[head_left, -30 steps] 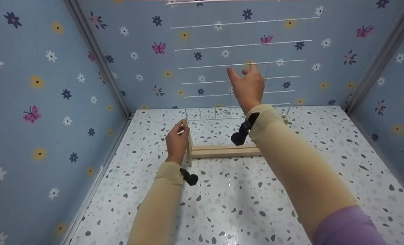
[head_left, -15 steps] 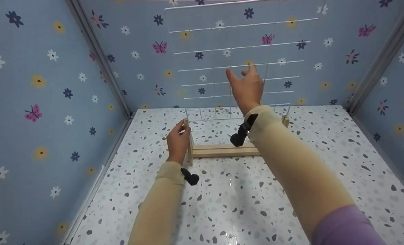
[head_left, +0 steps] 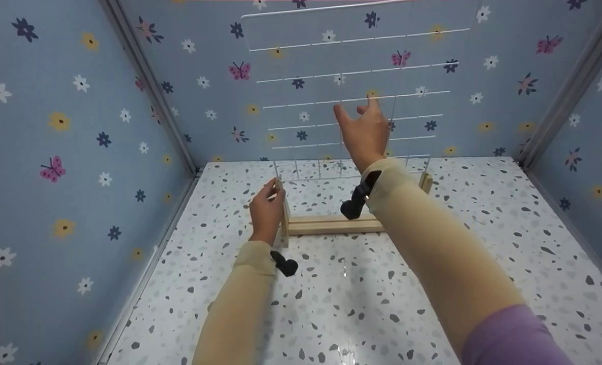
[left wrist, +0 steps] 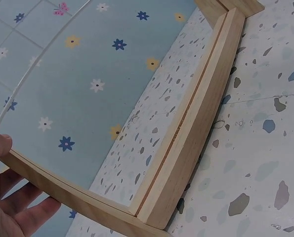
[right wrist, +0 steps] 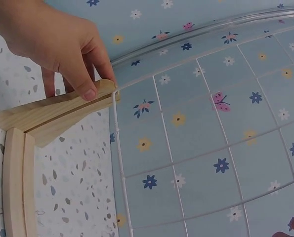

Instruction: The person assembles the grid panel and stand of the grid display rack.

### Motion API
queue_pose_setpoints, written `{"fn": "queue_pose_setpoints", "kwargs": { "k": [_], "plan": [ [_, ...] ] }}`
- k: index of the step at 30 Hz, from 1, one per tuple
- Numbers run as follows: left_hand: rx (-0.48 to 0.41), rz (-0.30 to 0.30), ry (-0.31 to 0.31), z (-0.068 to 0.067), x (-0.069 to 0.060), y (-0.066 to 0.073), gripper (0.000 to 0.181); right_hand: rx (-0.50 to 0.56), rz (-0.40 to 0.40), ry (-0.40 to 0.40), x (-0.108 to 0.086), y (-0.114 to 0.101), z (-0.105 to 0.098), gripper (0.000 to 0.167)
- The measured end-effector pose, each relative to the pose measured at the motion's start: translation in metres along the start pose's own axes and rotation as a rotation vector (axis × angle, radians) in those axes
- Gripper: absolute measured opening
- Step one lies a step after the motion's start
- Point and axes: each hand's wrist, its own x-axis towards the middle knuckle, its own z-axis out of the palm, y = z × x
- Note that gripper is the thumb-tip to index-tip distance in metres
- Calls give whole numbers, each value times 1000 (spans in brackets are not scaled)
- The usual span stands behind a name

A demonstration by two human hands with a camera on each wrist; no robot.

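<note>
Grid [right wrist: 229, 146] stood tilted up beyond the wooden frame [head_left: 333, 228], which was on the counter [head_left: 321, 304]. Judging by its lower corner, right by the tip of the left end piece [right wrist: 43, 109], the step in hand was lining it up with the frame's groove [left wrist: 181, 122]; whether it had entered could not be told. The next move seemed to call for levelling both sides while easing the wire in. Beside that corner, the left hand [head_left: 266, 210] pinched the end piece's tip. Higher up, the right hand [head_left: 367, 131] was at the wires near mid-width, thumb and forefinger spread wide; whether any finger curled round one could not be told.
</note>
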Motion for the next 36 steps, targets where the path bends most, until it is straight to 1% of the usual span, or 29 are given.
{"fn": "queue_pose_setpoints", "kwargs": {
  "k": [6,10,17,21,26,30,36],
  "plan": [
    [11,2,7,0,0,0,45,-14,16,-8,-1,0,3,88],
    [20,5,-1,0,1,1,45,-8,28,-8,-1,0,3,87],
    [-18,29,8,-2,0,0,44,-12,9,-6,-2,0,5,84],
    [-14,31,10,-1,-1,-1,43,-12,9,-5,-4,0,5,85],
    [-11,19,13,-2,0,-2,43,-16,6,-6,-6,0,7,89],
    [-5,14,20,-1,0,-2,43,-20,9,1,-7,1,7,88],
    [-5,30,25,0,0,-2,42,-2,17,11,-8,3,6,86]
  ]
}}
